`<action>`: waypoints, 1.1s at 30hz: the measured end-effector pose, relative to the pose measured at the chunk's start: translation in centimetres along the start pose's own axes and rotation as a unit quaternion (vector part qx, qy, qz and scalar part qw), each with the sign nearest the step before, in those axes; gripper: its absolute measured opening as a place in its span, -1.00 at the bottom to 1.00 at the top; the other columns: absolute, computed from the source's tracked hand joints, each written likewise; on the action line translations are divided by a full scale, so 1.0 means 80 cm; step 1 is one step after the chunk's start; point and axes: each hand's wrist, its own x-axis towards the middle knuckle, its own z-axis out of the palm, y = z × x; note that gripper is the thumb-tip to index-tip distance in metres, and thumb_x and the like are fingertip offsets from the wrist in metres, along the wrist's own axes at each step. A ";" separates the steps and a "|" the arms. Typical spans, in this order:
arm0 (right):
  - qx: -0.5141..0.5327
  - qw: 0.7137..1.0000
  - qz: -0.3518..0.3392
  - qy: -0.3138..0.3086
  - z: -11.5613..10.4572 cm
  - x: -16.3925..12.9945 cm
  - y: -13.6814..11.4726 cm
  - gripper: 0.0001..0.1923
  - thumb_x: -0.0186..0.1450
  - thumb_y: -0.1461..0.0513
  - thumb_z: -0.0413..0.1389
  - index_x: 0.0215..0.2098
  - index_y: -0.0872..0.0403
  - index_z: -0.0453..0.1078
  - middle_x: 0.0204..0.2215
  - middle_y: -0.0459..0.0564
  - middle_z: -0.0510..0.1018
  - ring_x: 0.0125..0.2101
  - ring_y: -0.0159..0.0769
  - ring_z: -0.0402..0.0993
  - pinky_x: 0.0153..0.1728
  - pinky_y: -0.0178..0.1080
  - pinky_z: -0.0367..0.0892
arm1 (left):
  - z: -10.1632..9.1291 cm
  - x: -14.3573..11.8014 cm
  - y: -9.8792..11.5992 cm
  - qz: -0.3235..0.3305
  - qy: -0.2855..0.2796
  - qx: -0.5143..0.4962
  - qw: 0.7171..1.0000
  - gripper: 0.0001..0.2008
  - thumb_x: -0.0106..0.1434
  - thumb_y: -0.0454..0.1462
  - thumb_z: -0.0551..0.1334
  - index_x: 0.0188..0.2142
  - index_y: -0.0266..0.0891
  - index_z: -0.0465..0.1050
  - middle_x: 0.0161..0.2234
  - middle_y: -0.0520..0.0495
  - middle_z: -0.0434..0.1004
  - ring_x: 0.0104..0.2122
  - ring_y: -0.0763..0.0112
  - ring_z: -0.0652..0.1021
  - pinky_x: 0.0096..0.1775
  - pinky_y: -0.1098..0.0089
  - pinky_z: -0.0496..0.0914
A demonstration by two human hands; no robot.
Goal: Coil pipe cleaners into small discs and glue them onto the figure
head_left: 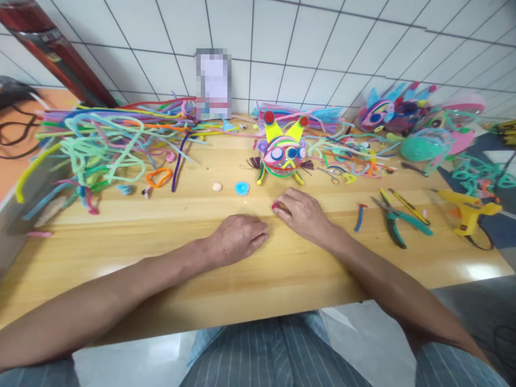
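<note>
left hand curled loosely, empty, flat on surface | right hand pinching 1 red piece | 1 pipe-cleaner figure beyond both hands | 1 pliers, 1 glue gun right of figure

A small red piece shows under the right hand. The round pipe-cleaner figure is striped pink, green and red, with yellow ears and blue eyes. Near the light yellow wooden table's right edge — a yellow glue gun and teal-handled pliers.
</note>
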 end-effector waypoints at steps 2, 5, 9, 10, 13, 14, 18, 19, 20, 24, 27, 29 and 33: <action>-0.010 1.000 -0.013 0.008 0.002 -0.003 0.001 -0.84 0.46 0.21 0.12 -0.18 0.06 0.55 -0.20 0.11 0.63 -0.18 -0.12 0.53 -0.12 -0.14 0.39 | 0.003 -0.001 -0.002 0.003 0.009 -0.007 1.000 -0.75 0.48 -0.27 0.13 -0.29 -0.25 0.53 -0.37 -0.08 0.62 -0.35 0.30 0.60 -0.27 0.34 0.39; -0.027 0.999 -0.021 0.024 0.007 -0.004 0.002 -0.82 0.46 0.22 0.10 -0.18 0.07 0.56 -0.23 0.11 0.64 -0.20 -0.11 0.55 -0.12 -0.13 0.39 | 0.007 -0.004 -0.007 0.012 0.027 -0.023 0.999 -0.75 0.48 -0.26 0.12 -0.28 -0.23 0.54 -0.37 -0.07 0.62 -0.35 0.30 0.60 -0.27 0.33 0.39; -0.012 0.999 -0.015 0.035 0.010 -0.004 0.007 -0.75 0.49 0.24 0.04 -0.20 0.04 0.57 -0.25 0.09 0.67 -0.22 -0.14 0.58 -0.13 -0.14 0.40 | 0.012 -0.007 -0.012 0.028 0.053 -0.039 0.997 -0.75 0.48 -0.26 0.12 -0.28 -0.22 0.54 -0.38 -0.06 0.62 -0.36 0.32 0.59 -0.26 0.34 0.38; -0.002 0.999 -0.010 0.036 0.010 -0.003 0.008 -0.74 0.50 0.25 0.03 -0.21 0.03 0.57 -0.25 0.08 0.68 -0.22 -0.15 0.59 -0.13 -0.15 0.40 | 0.013 -0.007 -0.013 0.032 0.057 -0.042 0.997 -0.75 0.48 -0.25 0.12 -0.28 -0.22 0.54 -0.38 -0.06 0.62 -0.36 0.33 0.59 -0.26 0.34 0.38; 0.038 0.999 0.008 0.036 0.008 -0.002 0.013 -0.76 0.49 0.27 0.02 -0.16 0.04 0.55 -0.21 0.07 0.69 -0.19 -0.17 0.62 -0.13 -0.18 0.41 | 0.016 -0.007 -0.015 0.036 0.059 -0.046 0.997 -0.73 0.50 -0.24 0.11 -0.26 -0.22 0.55 -0.38 -0.05 0.63 -0.36 0.33 0.59 -0.25 0.34 0.37; 0.051 0.998 0.013 0.036 0.007 -0.002 0.014 -0.78 0.48 0.28 0.02 -0.15 0.03 0.54 -0.20 0.06 0.70 -0.18 -0.17 0.62 -0.14 -0.18 0.41 | 0.017 -0.007 -0.015 0.036 0.060 -0.046 0.996 -0.72 0.50 -0.24 0.10 -0.26 -0.22 0.55 -0.38 -0.05 0.63 -0.36 0.33 0.59 -0.25 0.34 0.38; 0.073 0.996 0.032 0.043 0.007 -0.002 0.015 -0.84 0.44 0.29 0.07 -0.20 0.02 0.51 -0.23 0.03 0.69 -0.21 -0.19 0.61 -0.17 -0.19 0.39 | 0.020 -0.007 -0.016 0.037 0.069 -0.049 0.996 -0.71 0.51 -0.23 0.08 -0.25 -0.22 0.55 -0.37 -0.06 0.63 -0.35 0.33 0.60 -0.24 0.33 0.39; 0.073 0.995 0.038 0.047 0.006 -0.002 0.015 -0.85 0.43 0.29 0.08 -0.22 0.03 0.50 -0.24 0.04 0.68 -0.22 -0.19 0.59 -0.18 -0.19 0.38 | 0.020 -0.007 -0.016 0.037 0.070 -0.049 0.996 -0.71 0.51 -0.23 0.08 -0.25 -0.22 0.55 -0.37 -0.06 0.64 -0.35 0.33 0.60 -0.24 0.33 0.39; 0.078 0.995 0.045 0.054 0.005 -0.002 0.015 -0.86 0.42 0.29 0.09 -0.24 0.03 0.50 -0.25 0.04 0.67 -0.23 -0.19 0.58 -0.19 -0.19 0.38 | 0.021 -0.007 -0.016 0.037 0.071 -0.049 0.996 -0.71 0.51 -0.23 0.09 -0.25 -0.22 0.55 -0.37 -0.06 0.64 -0.35 0.33 0.60 -0.24 0.33 0.39; 0.141 0.980 0.089 0.105 -0.011 0.003 0.019 -0.88 0.40 0.25 0.12 -0.28 0.04 0.50 -0.31 0.00 0.62 -0.32 -0.26 0.52 -0.25 -0.22 0.36 | 0.021 -0.008 -0.017 0.039 0.074 -0.042 0.996 -0.71 0.50 -0.24 0.10 -0.27 -0.22 0.55 -0.38 -0.05 0.64 -0.36 0.32 0.60 -0.25 0.33 0.39; 0.194 0.960 0.131 0.155 -0.030 0.012 0.026 -0.87 0.39 0.18 0.15 -0.28 0.04 0.51 -0.37 -0.04 0.59 -0.38 -0.29 0.47 -0.32 -0.24 0.33 | 0.022 -0.007 -0.017 0.044 0.080 -0.038 0.995 -0.70 0.51 -0.24 0.09 -0.28 -0.23 0.55 -0.39 -0.05 0.63 -0.37 0.32 0.61 -0.27 0.33 0.39; 0.228 0.947 0.145 0.176 -0.040 0.021 0.030 -0.86 0.37 0.16 0.16 -0.30 0.05 0.49 -0.40 -0.06 0.57 -0.43 -0.32 0.43 -0.38 -0.25 0.29 | 0.022 -0.007 -0.017 0.047 0.086 -0.036 0.995 -0.69 0.51 -0.23 0.08 -0.29 -0.23 0.55 -0.40 -0.05 0.63 -0.37 0.32 0.61 -0.28 0.33 0.38; 0.264 0.931 0.152 0.201 -0.042 0.039 0.034 -0.86 0.34 0.18 0.15 -0.35 0.05 0.45 -0.46 -0.11 0.52 -0.50 -0.38 0.35 -0.43 -0.26 0.22 | 0.022 -0.007 -0.018 0.053 0.094 -0.035 0.994 -0.66 0.52 -0.22 0.06 -0.30 -0.23 0.54 -0.40 -0.05 0.63 -0.38 0.31 0.60 -0.28 0.34 0.38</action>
